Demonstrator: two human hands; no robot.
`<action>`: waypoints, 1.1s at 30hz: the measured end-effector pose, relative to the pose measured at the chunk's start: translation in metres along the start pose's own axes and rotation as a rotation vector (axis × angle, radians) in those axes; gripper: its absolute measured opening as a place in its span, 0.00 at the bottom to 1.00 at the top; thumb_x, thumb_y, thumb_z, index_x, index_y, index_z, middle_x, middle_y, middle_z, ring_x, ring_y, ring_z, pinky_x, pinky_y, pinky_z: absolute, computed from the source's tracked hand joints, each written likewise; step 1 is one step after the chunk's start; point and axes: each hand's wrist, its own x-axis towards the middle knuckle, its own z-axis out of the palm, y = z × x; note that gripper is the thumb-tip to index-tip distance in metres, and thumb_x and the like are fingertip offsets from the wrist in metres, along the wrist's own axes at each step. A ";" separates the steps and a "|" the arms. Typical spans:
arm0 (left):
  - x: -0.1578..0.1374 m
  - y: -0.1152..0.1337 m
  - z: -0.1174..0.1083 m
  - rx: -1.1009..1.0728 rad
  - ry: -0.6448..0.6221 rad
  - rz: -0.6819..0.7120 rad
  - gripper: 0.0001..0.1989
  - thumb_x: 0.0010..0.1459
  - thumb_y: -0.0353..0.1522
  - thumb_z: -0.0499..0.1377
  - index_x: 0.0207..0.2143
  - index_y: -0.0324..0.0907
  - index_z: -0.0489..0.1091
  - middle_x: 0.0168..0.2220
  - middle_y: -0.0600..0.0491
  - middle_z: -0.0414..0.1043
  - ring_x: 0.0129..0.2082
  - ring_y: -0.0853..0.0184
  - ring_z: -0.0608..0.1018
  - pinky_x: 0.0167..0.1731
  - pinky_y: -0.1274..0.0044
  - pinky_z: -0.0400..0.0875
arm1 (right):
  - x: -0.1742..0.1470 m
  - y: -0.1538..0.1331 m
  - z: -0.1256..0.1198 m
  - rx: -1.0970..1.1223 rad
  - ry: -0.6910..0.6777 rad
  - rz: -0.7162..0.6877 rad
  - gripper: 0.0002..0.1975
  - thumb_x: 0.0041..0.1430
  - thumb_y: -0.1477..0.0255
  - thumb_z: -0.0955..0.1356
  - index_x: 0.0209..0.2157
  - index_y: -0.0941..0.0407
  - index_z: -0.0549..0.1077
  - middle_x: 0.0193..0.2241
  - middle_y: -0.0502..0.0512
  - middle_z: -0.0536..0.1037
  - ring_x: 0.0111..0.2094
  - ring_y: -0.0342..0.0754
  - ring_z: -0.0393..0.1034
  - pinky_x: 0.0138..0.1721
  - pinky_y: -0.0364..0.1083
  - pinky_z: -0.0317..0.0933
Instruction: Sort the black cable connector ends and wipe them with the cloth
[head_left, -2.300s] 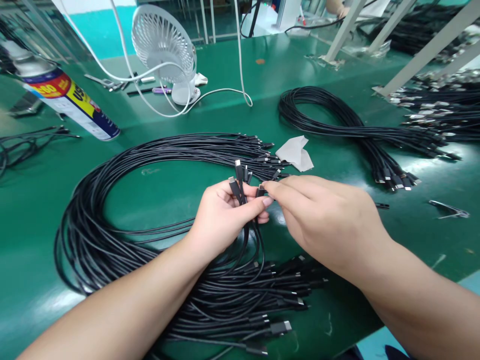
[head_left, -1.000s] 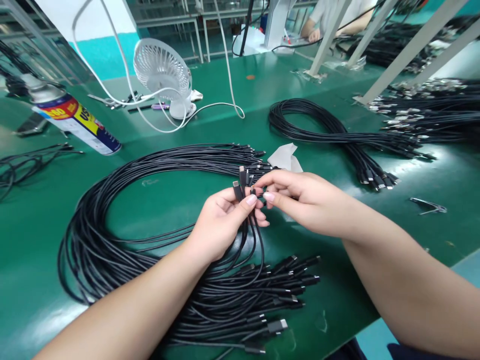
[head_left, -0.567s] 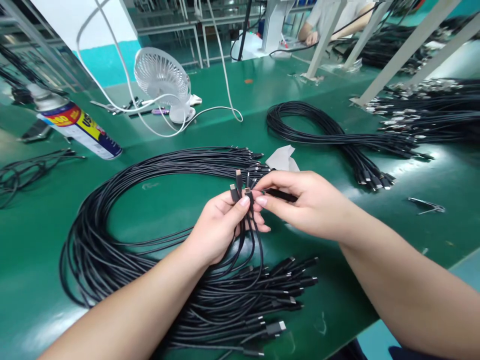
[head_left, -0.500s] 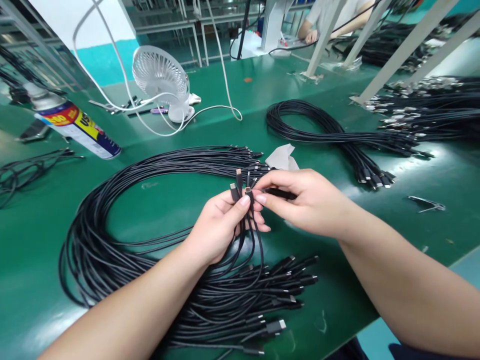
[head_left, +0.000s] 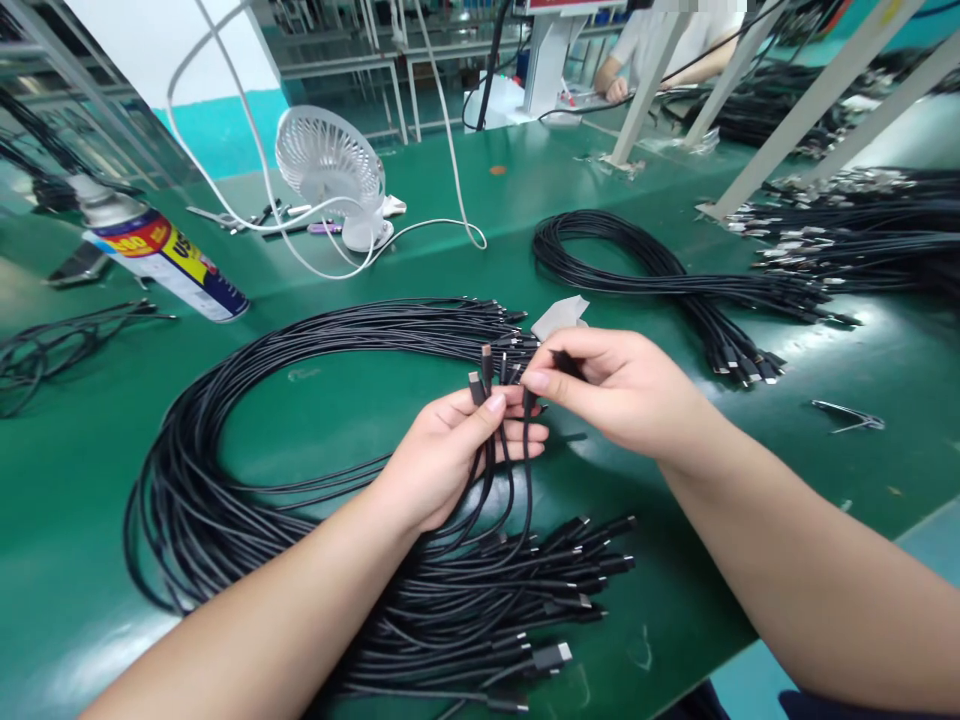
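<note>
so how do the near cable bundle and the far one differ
The near bundle curves in an open C; the far bundle crosses over itself. The near bundle runs partly beneath the left hand; the far bundle lies beyond the right hand. Both are black.

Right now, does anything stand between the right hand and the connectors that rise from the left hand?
Nothing visible does: the right hand, pinching one cable, is close beside the connectors in the left hand.
</note>
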 end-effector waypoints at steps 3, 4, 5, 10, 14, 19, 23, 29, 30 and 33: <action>0.001 0.001 0.000 -0.086 -0.021 -0.003 0.08 0.55 0.34 0.66 0.36 0.38 0.77 0.37 0.50 0.79 0.37 0.63 0.82 0.44 0.68 0.77 | 0.004 0.009 -0.006 0.022 0.065 0.016 0.07 0.55 0.71 0.70 0.25 0.56 0.72 0.23 0.49 0.73 0.27 0.43 0.67 0.29 0.43 0.62; 0.000 0.002 0.000 -0.099 -0.048 -0.019 0.08 0.55 0.34 0.66 0.36 0.39 0.77 0.39 0.50 0.79 0.38 0.63 0.82 0.43 0.68 0.77 | 0.004 0.014 -0.006 0.028 0.080 0.027 0.07 0.56 0.70 0.70 0.25 0.56 0.72 0.24 0.50 0.73 0.28 0.44 0.67 0.30 0.43 0.62; 0.000 0.002 0.000 -0.104 -0.078 -0.041 0.08 0.54 0.34 0.66 0.35 0.39 0.78 0.41 0.49 0.78 0.38 0.62 0.82 0.42 0.68 0.78 | 0.005 0.018 -0.005 0.032 0.084 0.036 0.08 0.57 0.69 0.70 0.27 0.56 0.72 0.26 0.50 0.73 0.29 0.44 0.67 0.32 0.44 0.62; -0.002 0.002 0.000 -0.044 -0.132 -0.132 0.11 0.53 0.36 0.67 0.36 0.38 0.78 0.40 0.47 0.79 0.30 0.67 0.81 0.33 0.74 0.78 | 0.001 0.022 0.010 -0.064 0.164 0.001 0.04 0.59 0.71 0.68 0.35 0.56 0.73 0.29 0.50 0.72 0.32 0.45 0.68 0.34 0.45 0.63; -0.002 0.000 0.000 -0.009 -0.170 -0.129 0.13 0.50 0.36 0.69 0.35 0.36 0.79 0.34 0.48 0.79 0.26 0.72 0.78 0.30 0.79 0.76 | -0.004 0.010 0.014 -0.082 0.172 -0.078 0.05 0.61 0.70 0.67 0.36 0.55 0.74 0.34 0.53 0.75 0.36 0.47 0.70 0.38 0.47 0.64; 0.000 -0.004 -0.001 0.017 -0.115 -0.108 0.13 0.50 0.34 0.69 0.37 0.35 0.79 0.33 0.48 0.79 0.32 0.69 0.81 0.41 0.75 0.76 | -0.005 0.010 0.013 0.014 0.106 0.019 0.08 0.60 0.68 0.68 0.28 0.55 0.71 0.28 0.50 0.71 0.32 0.44 0.68 0.36 0.45 0.63; 0.000 -0.003 -0.001 0.015 -0.059 -0.083 0.13 0.51 0.36 0.69 0.34 0.36 0.78 0.33 0.48 0.79 0.31 0.67 0.81 0.40 0.72 0.77 | -0.005 0.008 0.015 0.152 -0.005 0.175 0.11 0.59 0.64 0.69 0.27 0.56 0.69 0.25 0.48 0.70 0.25 0.42 0.66 0.28 0.43 0.62; 0.000 0.000 0.001 0.010 -0.049 -0.052 0.12 0.51 0.36 0.69 0.33 0.35 0.77 0.30 0.49 0.78 0.26 0.70 0.78 0.30 0.78 0.76 | -0.005 -0.001 0.012 -0.194 0.029 -0.017 0.07 0.64 0.69 0.63 0.35 0.56 0.72 0.30 0.53 0.75 0.34 0.47 0.71 0.36 0.46 0.65; 0.000 0.001 0.001 0.004 -0.052 -0.045 0.12 0.50 0.36 0.69 0.33 0.35 0.77 0.29 0.50 0.77 0.25 0.71 0.78 0.29 0.79 0.75 | -0.006 -0.001 0.010 -0.279 0.057 -0.063 0.07 0.65 0.71 0.62 0.38 0.55 0.71 0.32 0.54 0.76 0.36 0.47 0.72 0.37 0.47 0.65; 0.000 0.001 0.001 -0.005 -0.077 -0.034 0.12 0.51 0.37 0.69 0.33 0.36 0.77 0.29 0.52 0.77 0.23 0.73 0.76 0.26 0.80 0.73 | -0.007 0.001 0.003 -0.506 0.122 -0.189 0.08 0.65 0.75 0.60 0.41 0.55 0.68 0.36 0.56 0.76 0.37 0.48 0.72 0.36 0.47 0.65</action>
